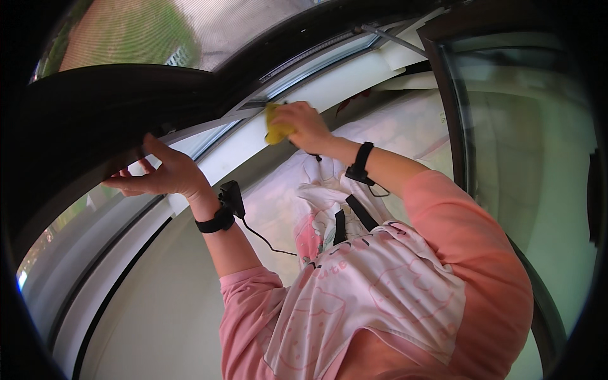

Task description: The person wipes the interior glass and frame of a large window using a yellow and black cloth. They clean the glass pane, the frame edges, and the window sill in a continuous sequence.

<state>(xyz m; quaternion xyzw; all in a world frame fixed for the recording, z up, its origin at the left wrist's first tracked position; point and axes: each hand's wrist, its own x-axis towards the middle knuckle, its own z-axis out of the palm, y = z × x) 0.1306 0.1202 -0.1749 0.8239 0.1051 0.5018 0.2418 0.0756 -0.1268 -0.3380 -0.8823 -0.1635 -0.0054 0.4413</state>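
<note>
My right hand (306,126) holds a yellow cloth or sponge (278,124) against the pale inner edge of the window sill (327,97). Its fingers cover part of the yellow piece. To the left, my left hand (164,173) has its thumb and fingers spread, with the fingertips at the lower edge of a dark window frame (118,102). Some of those fingertips are in shadow, so how firmly they touch is hard to see. A metal track (308,57) runs along the frame beyond my right hand.
An opened glass window sash (508,133) with a dark frame stands at the right, joined by a metal stay arm (394,40). Mesh screen (128,33) shows ground outside. A pale patterned cover (270,190) lies below the sill. A black wrist device (231,199) trails a cable.
</note>
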